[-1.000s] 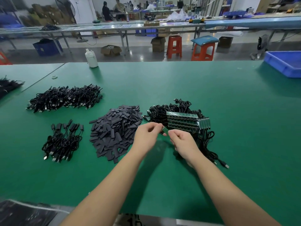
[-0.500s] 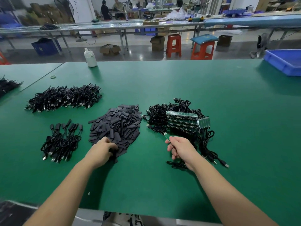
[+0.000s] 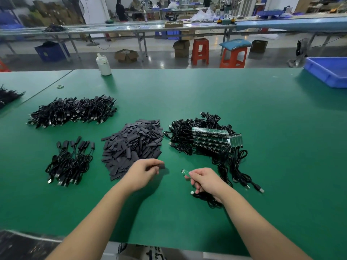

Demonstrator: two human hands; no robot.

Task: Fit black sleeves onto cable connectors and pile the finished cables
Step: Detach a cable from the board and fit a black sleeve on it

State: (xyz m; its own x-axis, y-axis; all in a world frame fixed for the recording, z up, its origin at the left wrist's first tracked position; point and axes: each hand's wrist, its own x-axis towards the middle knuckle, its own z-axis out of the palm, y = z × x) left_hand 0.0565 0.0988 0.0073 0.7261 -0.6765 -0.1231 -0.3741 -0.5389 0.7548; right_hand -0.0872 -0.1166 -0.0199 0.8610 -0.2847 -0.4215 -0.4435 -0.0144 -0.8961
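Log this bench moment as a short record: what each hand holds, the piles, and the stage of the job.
left hand: left hand pinches one flat black sleeve, lifted off the heap
right hand: right hand grips a black cable with a small green board connector sticking out
sleeve stock: heap of flat black sleeves on the green table mat
unfinished cables: tangle of black cables with green boards
finished pile: small bundle of sleeved cables
stage: sleeve not yet on connector

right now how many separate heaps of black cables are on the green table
4: a long heap at far left, a small bundle near left, a tangle under green circuit boards right of the sleeves, and one cut off at the left edge.
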